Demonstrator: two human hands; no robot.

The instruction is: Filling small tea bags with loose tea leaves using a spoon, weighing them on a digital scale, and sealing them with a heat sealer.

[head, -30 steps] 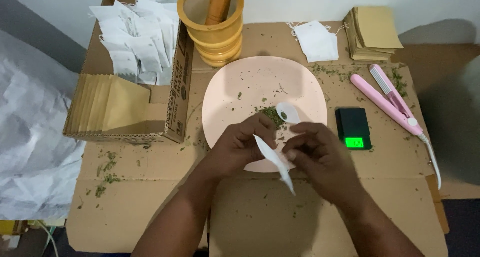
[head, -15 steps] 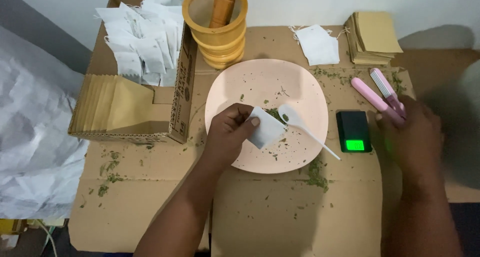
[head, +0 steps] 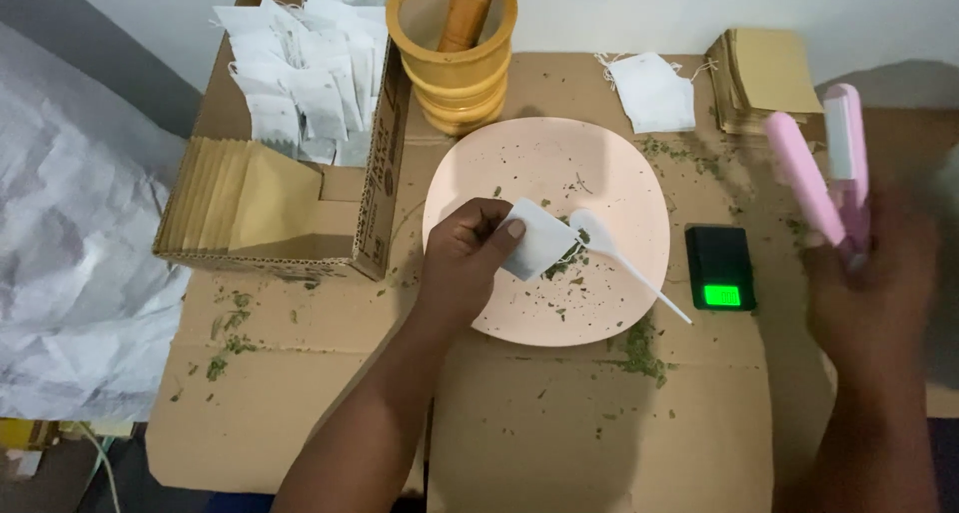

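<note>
Pointing away, upright pink sealer (head: 824, 168) in right hand (head: 869, 293)

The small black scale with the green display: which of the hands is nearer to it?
The right hand, holding the pink clamp tool just right of the small black scale. The left hand holds a white paper bag over the pink plate, farther left.

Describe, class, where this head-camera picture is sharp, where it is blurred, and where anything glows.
Head view: the left hand with its white sachet is sharp; the right hand holding the pink sealer is motion-blurred; the small black scale shows a glowing green display; the right edge sinks into shadow.
</note>
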